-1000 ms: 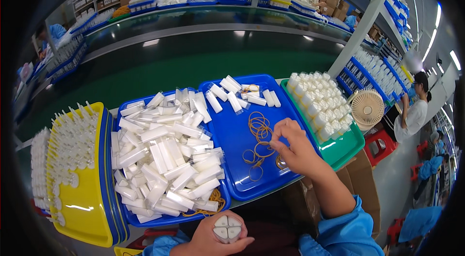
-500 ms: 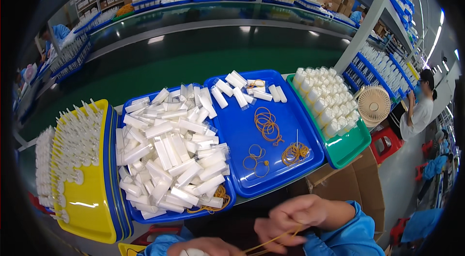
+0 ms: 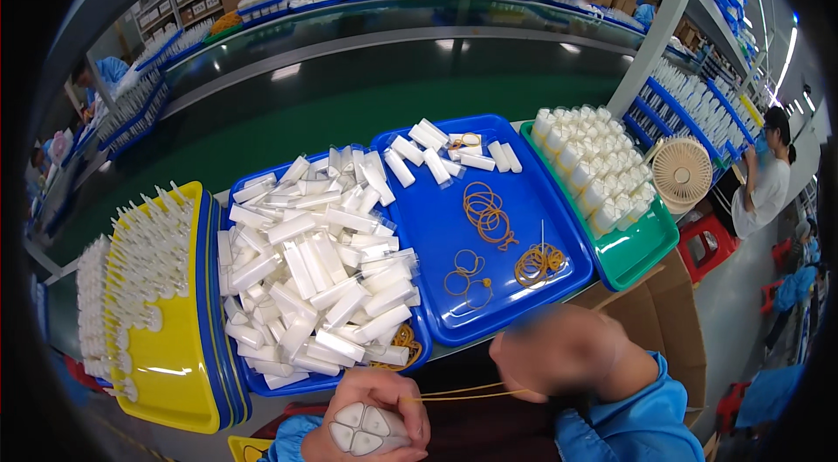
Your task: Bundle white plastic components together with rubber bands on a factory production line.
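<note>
Beyond the trays, belt: long, flat dark-green conveyor (image 3: 349,104).
Near tray: shallow rectangular blue plastic tray (image 3: 534,204), bearing coiled tan rubber bands (image 3: 539,265).
Right hand (image 3: 559,353): blurred; fingers drawn in, gripping band's right end.
Left hand (image 3: 381,386): curled around bundle.
Bundle: white wedge-ended pieces (image 3: 360,430), ends up, nearer than trays.
Band: thin yellow elastic band (image 3: 471,392), taut between hands.

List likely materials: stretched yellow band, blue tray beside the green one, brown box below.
Yellow band: probably rubber, dull finish; thin strands run taut between left hand and right hand.
Blue tray: likely moulded plastic, glossy; bright highlights, rounded corners.
Brown box: looks like cardboard, matte; flat, plain brown panels.
</note>
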Available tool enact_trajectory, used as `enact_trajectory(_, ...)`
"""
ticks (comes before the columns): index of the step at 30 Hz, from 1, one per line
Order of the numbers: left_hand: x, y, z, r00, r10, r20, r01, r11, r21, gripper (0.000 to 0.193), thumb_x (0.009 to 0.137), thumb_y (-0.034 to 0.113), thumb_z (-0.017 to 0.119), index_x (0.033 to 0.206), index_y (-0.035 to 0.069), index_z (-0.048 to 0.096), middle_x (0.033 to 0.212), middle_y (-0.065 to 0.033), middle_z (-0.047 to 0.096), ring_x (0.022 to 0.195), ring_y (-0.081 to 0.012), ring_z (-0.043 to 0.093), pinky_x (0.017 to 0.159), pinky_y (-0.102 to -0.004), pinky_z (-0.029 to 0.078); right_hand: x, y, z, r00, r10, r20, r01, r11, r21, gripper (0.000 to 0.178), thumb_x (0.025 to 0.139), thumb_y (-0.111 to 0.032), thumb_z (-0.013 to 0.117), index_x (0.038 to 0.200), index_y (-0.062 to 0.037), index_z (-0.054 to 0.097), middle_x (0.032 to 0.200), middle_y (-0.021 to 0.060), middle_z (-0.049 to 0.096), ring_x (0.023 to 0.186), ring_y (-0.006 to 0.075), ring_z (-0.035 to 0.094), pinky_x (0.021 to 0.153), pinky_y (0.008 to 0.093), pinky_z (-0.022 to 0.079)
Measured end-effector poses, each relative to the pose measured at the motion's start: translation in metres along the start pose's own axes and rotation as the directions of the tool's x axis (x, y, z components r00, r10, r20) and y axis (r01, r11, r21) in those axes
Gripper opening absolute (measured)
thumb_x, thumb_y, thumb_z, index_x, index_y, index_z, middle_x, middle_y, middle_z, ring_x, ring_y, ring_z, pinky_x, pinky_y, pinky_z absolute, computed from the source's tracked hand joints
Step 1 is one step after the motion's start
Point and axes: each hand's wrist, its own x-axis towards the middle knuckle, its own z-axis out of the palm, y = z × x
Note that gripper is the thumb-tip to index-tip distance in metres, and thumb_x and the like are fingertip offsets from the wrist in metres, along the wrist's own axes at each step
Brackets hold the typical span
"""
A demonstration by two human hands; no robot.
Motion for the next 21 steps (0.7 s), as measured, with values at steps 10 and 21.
enact_trajectory(10, 0.029, -0.012, 0.024, 0.953, 0.026, -0.302, 0.239, 0.549, 0.801, 0.110, 0.068, 0.000, 0.071, 0.139, 0.003, -0.012, 0.069, -0.0058, 0.047, 0.057, -0.0124, 0.047, 0.055, -0.0250, 0.041, 0.022, 0.000, 0.067, 0.768, 0.365, 0.527, 0.120, 0.726, -0.677, 0.033, 0.083, -0.024, 0.057, 0.107, -0.0002, 0.060, 0.070, 0.0084, 0.058, 0.067, 0.0285, 0.057, 0.066, 0.0400, 0.042)
enact_trajectory(21, 0.015, -0.025, 0.020, 0.984, 0.171, 0.056, -0.048, -0.050, 0.998, 0.072, 0.070, 0.015, 0.073, 0.123, -0.003, 0.027, 0.078, -0.0146, 0.053, 0.064, -0.0284, 0.053, 0.062, -0.0375, 0.043, -0.009, 0.032, 0.010, 0.990, 0.141, -0.027, -0.143, 0.947, -0.288, 0.049, 0.084, -0.014, 0.060, 0.129, -0.0049, 0.044, 0.116, 0.0191, 0.056, 0.096, 0.0245, 0.062, 0.073, 0.0295, 0.052)
